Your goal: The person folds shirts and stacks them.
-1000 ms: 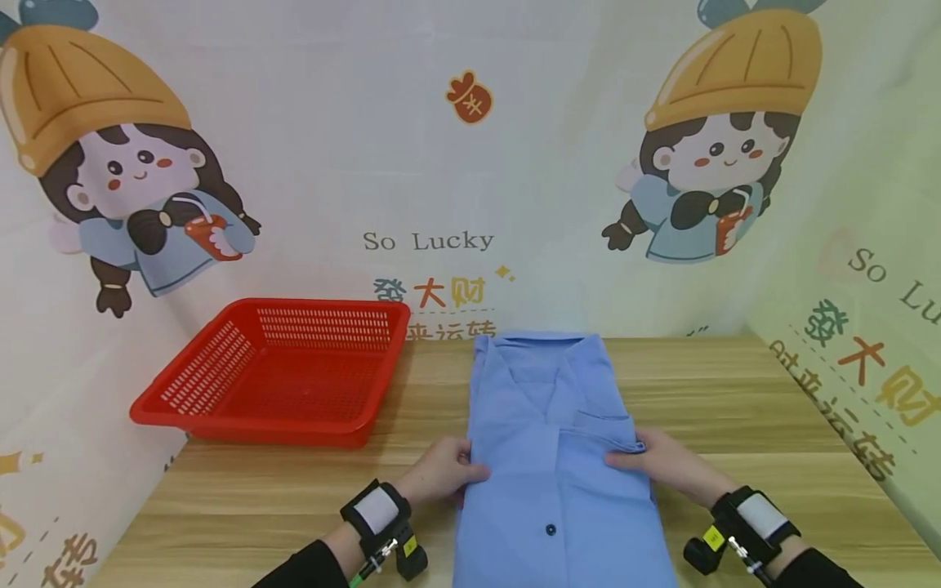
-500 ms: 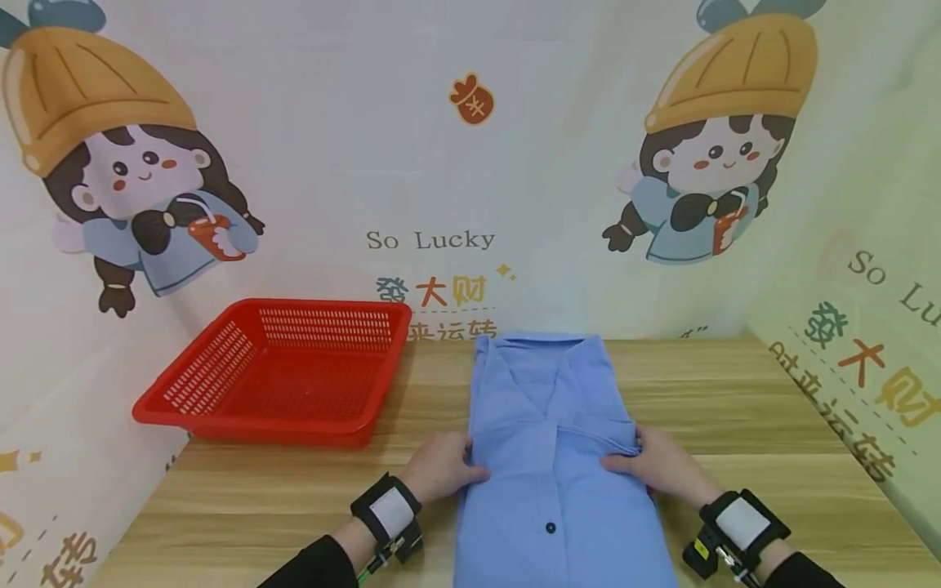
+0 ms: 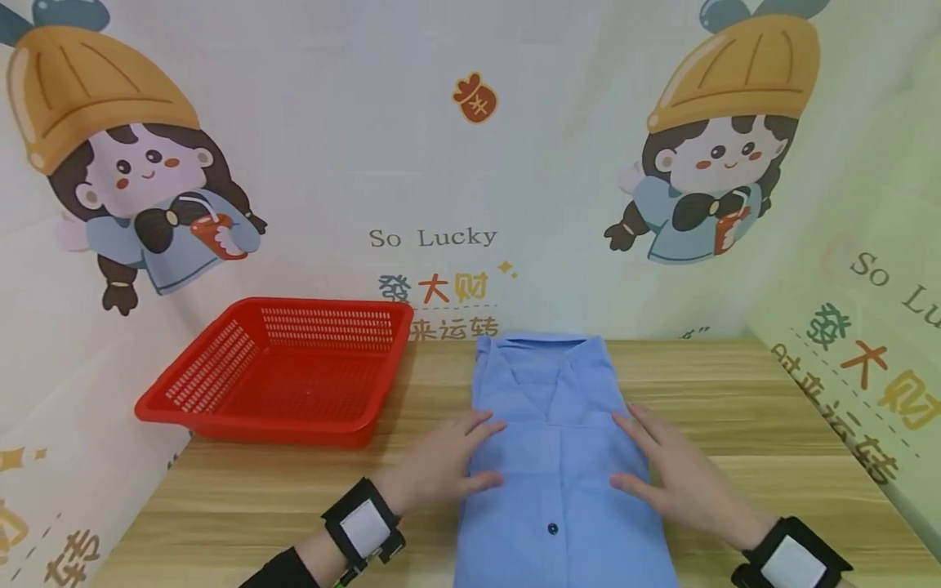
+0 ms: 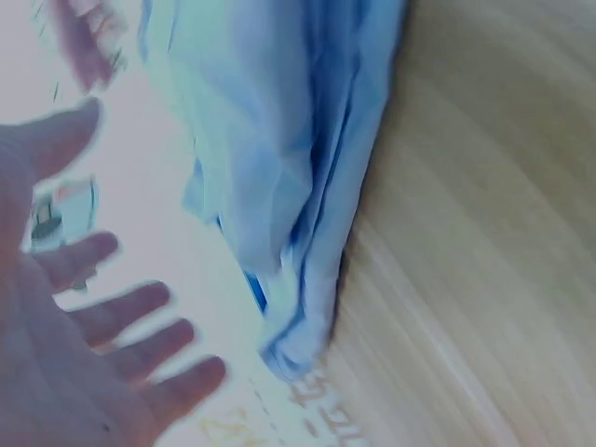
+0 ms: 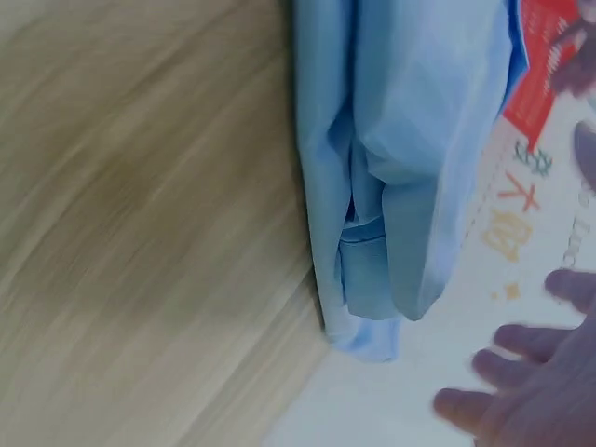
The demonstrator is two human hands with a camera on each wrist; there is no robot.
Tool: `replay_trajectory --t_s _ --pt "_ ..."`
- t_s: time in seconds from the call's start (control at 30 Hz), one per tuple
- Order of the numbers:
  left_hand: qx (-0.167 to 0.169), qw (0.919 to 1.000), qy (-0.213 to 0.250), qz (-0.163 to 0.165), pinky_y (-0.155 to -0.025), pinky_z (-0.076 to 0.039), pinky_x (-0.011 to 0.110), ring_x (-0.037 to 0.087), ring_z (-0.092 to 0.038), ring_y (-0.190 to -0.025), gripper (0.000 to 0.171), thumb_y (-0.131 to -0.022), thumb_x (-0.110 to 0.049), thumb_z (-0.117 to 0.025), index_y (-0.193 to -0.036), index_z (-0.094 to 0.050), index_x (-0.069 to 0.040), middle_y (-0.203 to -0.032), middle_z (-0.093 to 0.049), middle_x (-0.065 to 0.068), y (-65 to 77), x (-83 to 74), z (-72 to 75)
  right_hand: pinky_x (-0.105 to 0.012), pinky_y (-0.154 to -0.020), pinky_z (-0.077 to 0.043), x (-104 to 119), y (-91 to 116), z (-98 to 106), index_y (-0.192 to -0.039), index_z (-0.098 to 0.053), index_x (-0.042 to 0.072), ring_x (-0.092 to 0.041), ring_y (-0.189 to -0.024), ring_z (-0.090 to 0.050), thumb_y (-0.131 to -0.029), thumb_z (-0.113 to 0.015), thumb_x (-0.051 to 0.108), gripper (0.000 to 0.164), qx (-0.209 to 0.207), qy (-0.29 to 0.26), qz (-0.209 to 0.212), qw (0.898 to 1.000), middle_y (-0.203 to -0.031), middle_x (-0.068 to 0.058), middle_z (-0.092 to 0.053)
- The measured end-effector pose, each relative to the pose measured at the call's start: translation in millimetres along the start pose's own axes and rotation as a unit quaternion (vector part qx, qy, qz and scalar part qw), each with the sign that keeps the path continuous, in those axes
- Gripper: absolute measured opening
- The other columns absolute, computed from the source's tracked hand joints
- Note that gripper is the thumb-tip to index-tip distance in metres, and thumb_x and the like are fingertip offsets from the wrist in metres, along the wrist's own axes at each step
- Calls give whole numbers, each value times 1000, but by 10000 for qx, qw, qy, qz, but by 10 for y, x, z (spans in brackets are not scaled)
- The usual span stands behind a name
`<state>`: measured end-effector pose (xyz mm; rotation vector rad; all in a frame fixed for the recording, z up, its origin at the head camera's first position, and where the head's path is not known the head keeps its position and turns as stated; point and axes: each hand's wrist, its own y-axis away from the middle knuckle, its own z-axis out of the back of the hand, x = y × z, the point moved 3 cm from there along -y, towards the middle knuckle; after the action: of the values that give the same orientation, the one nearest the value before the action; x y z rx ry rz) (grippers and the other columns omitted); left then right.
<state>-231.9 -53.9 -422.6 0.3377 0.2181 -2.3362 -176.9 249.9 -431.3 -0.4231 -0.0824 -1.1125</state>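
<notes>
A light blue shirt [image 3: 553, 457] lies folded lengthwise on the wooden table, its collar end at the far edge and one dark button showing on the front. My left hand [image 3: 448, 461] is over the shirt's left edge with fingers spread. Over the right edge, my right hand [image 3: 680, 469] has its fingers apart too, holding nothing. The left wrist view shows the left palm [image 4: 65, 354] above the layered side of the shirt [image 4: 270, 140]. In the right wrist view the right fingers [image 5: 507, 368] are raised beside the stacked folds.
A red plastic basket [image 3: 294, 392] with slotted sides stands at the back left of the wooden table [image 3: 735, 392]. Behind the table hangs a pale printed cloth [image 3: 544, 180] with cartoon figures.
Both hands have let go of the shirt's sides, opened their fingers and lifted above it. The raised fold across the chest now lies flatter.
</notes>
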Motion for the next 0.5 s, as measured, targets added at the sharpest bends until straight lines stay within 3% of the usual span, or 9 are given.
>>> replay_trajectory --t_s 0.1,0.23,0.37,0.5 --pt "401 9955 -528 -674 -116 -37 51 36 -37 -147 73 -91 -55 -63 -151 -42 -19 -159 -38 15 106 -161 -72 -40 -123 -26 106 111 7 -152 -40 11 -35 -149 -31 -89 -68 50 80 -60 285 842 9960 -156 -22 -38" --pt "925 9825 -1111 -1171 -116 -37 51 34 -31 -150 86 -86 -68 -60 -155 -34 -25 -164 -29 10 248 -277 -231 -12 -121 7 224 248 -59 -153 -36 8 -10 -157 -2 -89 -64 58 86 -24 574 2016 9778 -158 -17 -38" --pt "1233 9738 -1292 -1411 -117 -36 50 31 -28 -152 97 -83 -75 -58 -159 -21 -28 -166 -23 7 354 -295 -375 -15 -122 10 267 371 -201 -153 -34 4 -7 -155 10 -91 -51 68 91 220 856 2838 9548 -161 -15 -33" --pt "1432 9666 -1343 -1645 -119 -34 48 30 -23 -154 97 -86 -77 -49 -160 -8 -32 -168 -17 6 431 -279 -465 -16 -120 16 222 493 -365 -156 -28 6 -8 -153 20 -92 -41 72 93 596 1177 3109 9413 -169 -6 -5"
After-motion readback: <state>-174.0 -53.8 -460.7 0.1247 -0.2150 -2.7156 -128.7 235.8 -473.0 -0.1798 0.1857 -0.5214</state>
